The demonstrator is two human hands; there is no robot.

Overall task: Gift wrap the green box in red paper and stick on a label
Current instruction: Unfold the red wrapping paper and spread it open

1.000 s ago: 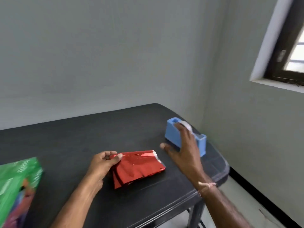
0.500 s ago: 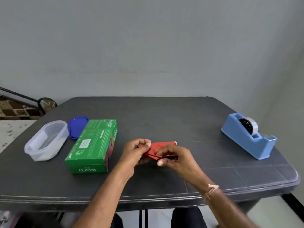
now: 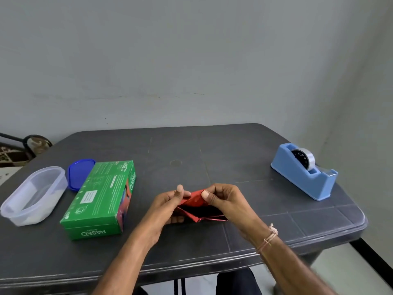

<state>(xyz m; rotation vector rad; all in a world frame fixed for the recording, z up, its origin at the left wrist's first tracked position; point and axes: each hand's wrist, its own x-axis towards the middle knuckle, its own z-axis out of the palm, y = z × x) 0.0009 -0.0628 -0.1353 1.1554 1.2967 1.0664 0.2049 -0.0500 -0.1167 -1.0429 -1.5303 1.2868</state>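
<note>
A folded piece of shiny red paper (image 3: pixel 194 202) is held just above the middle of the dark table (image 3: pixel 212 158). My left hand (image 3: pixel 168 206) pinches its left side and my right hand (image 3: pixel 226 201) pinches its upper right edge, with the fold spread a little apart between them. The green box (image 3: pixel 102 201) lies flat on the table to the left of my hands, apart from the paper. No label can be made out.
A blue tape dispenser (image 3: pixel 304 172) stands at the right of the table. A clear plastic tub (image 3: pixel 34 194) and its blue lid (image 3: pixel 79 173) lie at the far left, beside the box. The table's front edge runs close below my wrists.
My right hand left the tape dispenser and joined the left on the red paper. The paper has since been lifted and its fold pulled open a little. The view swung left.
</note>
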